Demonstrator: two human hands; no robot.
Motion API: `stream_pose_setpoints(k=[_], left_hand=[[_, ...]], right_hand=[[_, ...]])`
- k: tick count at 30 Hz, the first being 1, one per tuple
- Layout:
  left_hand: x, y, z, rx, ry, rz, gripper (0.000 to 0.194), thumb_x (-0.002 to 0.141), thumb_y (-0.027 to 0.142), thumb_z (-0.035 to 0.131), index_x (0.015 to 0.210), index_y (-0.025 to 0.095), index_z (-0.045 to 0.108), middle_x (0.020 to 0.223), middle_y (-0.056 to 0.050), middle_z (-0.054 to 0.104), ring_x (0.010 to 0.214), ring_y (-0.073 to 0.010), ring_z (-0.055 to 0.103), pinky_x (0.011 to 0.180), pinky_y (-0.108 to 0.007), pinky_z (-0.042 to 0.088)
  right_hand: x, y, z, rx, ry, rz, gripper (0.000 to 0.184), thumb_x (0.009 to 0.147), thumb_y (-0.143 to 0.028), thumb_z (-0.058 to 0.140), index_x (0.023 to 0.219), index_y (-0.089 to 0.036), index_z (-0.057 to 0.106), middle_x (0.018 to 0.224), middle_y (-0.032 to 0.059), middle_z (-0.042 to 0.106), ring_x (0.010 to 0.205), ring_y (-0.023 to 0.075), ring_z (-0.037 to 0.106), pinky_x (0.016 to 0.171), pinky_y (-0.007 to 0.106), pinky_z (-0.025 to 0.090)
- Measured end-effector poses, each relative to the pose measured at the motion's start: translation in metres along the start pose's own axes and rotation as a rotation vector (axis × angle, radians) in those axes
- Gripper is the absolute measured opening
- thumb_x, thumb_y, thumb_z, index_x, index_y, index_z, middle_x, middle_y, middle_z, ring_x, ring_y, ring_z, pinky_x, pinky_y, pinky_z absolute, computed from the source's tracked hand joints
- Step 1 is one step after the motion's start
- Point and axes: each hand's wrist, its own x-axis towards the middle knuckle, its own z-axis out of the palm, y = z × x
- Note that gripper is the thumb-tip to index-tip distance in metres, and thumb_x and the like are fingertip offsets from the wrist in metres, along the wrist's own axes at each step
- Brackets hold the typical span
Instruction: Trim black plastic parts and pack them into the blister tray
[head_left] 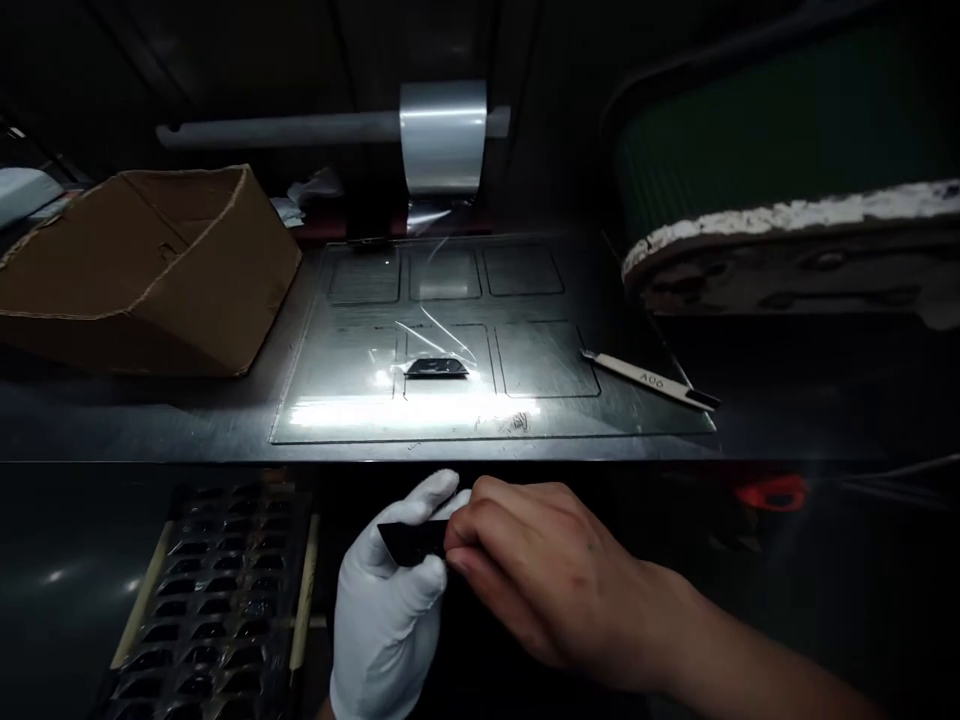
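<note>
My left hand [386,610], in a white glove, pinches a small flat black part [411,540] just below the table's front edge. My bare right hand [525,570] has its fingertips closed on the right end of the same part. On the lit work plate [337,400] above lies another small black part [436,368] with a strip of clear film [439,335] over it. A white-handled tool [649,380] marked with letters rests at the plate's right edge.
A black tray [202,600] with rows of pockets sits at the lower left. An open cardboard box [142,265] stands at the left. A roll of clear film [442,135] hangs on a rod behind the plate. A worn white-edged surface [787,240] juts in at the right.
</note>
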Motion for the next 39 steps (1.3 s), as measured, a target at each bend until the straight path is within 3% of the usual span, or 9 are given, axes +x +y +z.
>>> stream_pose_setpoints(k=[5, 8, 13, 18, 23, 28, 33, 36, 39], left_hand=[[0.015, 0.019, -0.006, 0.055, 0.045, -0.048, 0.051, 0.086, 0.043, 0.081, 0.135, 0.035, 0.069, 0.144, -0.006, 0.068, 0.131, -0.0327, 0.064, 0.112, -0.045, 0.054], [0.041, 0.039, -0.006, 0.376, 0.026, 0.027, 0.036, 0.093, 0.040, 0.074, 0.128, 0.036, 0.075, 0.138, -0.003, 0.071, 0.131, -0.0309, 0.063, 0.119, -0.046, 0.046], [0.126, 0.065, 0.012, 1.004, -0.439, 0.505, 0.027, 0.094, 0.018, 0.064, 0.112, 0.030, 0.081, 0.118, -0.010, 0.075, 0.118, -0.0373, 0.061, 0.116, -0.054, 0.037], [0.179, 0.069, 0.034, 1.614, -0.656, 0.666, 0.027, 0.093, 0.010, 0.051, 0.096, 0.018, 0.077, 0.085, -0.015, 0.066, 0.084, -0.0347, 0.060, 0.084, -0.049, 0.048], [0.175, 0.064, 0.027, 1.779, -0.638, 0.880, 0.028, 0.097, 0.010, 0.045, 0.098, 0.019, 0.071, 0.082, -0.011, 0.064, 0.074, -0.0282, 0.057, 0.073, -0.040, 0.043], [0.150, 0.061, 0.017, 1.956, -0.647, 0.872, 0.029, 0.100, 0.008, 0.040, 0.105, 0.018, 0.067, 0.092, -0.008, 0.065, 0.080, -0.0273, 0.059, 0.070, -0.041, 0.045], [0.125, 0.049, 0.008, 1.872, -0.536, 0.851, 0.022, 0.103, 0.016, 0.047, 0.113, 0.017, 0.066, 0.114, -0.010, 0.068, 0.103, -0.0292, 0.063, 0.091, -0.047, 0.051], [0.118, 0.041, 0.002, 1.803, -0.520, 0.880, 0.025, 0.102, 0.019, 0.050, 0.122, 0.014, 0.065, 0.136, -0.014, 0.064, 0.125, -0.0330, 0.058, 0.108, -0.051, 0.048], [0.117, 0.038, -0.001, 1.789, -0.507, 0.868, 0.029, 0.102, 0.019, 0.050, 0.125, 0.014, 0.066, 0.141, -0.016, 0.062, 0.132, -0.0351, 0.055, 0.113, -0.053, 0.046]], right_hand=[[0.046, 0.030, -0.018, -0.206, -0.025, -0.011, 0.014, 0.106, -0.026, 0.047, 0.098, -0.020, 0.057, 0.085, 0.0029, 0.066, 0.066, 0.0143, 0.057, 0.057, 0.028, 0.045], [0.086, 0.058, -0.053, -0.423, 0.043, 0.110, 0.012, 0.105, -0.026, 0.050, 0.097, -0.021, 0.058, 0.087, 0.0033, 0.068, 0.069, 0.0158, 0.061, 0.060, 0.029, 0.044], [0.117, 0.076, -0.094, -0.541, 0.228, 0.204, 0.010, 0.102, -0.028, 0.054, 0.096, -0.022, 0.058, 0.087, 0.0025, 0.067, 0.074, 0.0167, 0.061, 0.066, 0.029, 0.045], [0.088, 0.082, -0.083, -0.414, 0.211, 0.276, 0.011, 0.104, -0.027, 0.053, 0.096, -0.021, 0.057, 0.087, 0.0018, 0.065, 0.076, 0.0155, 0.061, 0.068, 0.028, 0.046], [0.049, 0.092, -0.074, -0.350, 0.235, 0.360, 0.011, 0.104, -0.027, 0.052, 0.095, -0.022, 0.057, 0.088, 0.0014, 0.064, 0.079, 0.0152, 0.060, 0.072, 0.028, 0.045], [0.035, 0.090, -0.074, -0.330, 0.201, 0.363, 0.013, 0.105, -0.028, 0.052, 0.094, -0.021, 0.056, 0.089, 0.0014, 0.064, 0.076, 0.0142, 0.058, 0.070, 0.028, 0.043], [0.059, 0.085, -0.065, -0.518, 0.024, 0.278, 0.019, 0.108, -0.031, 0.046, 0.103, -0.019, 0.059, 0.099, 0.0036, 0.068, 0.082, 0.0171, 0.063, 0.067, 0.031, 0.040], [0.083, 0.084, -0.057, -0.682, -0.136, 0.239, 0.023, 0.109, -0.032, 0.043, 0.105, -0.018, 0.061, 0.101, 0.0038, 0.070, 0.079, 0.0186, 0.065, 0.061, 0.033, 0.033], [0.103, 0.086, -0.050, -0.789, -0.250, 0.192, 0.026, 0.110, -0.031, 0.039, 0.104, -0.017, 0.061, 0.099, 0.0038, 0.070, 0.073, 0.0187, 0.064, 0.054, 0.034, 0.024]])
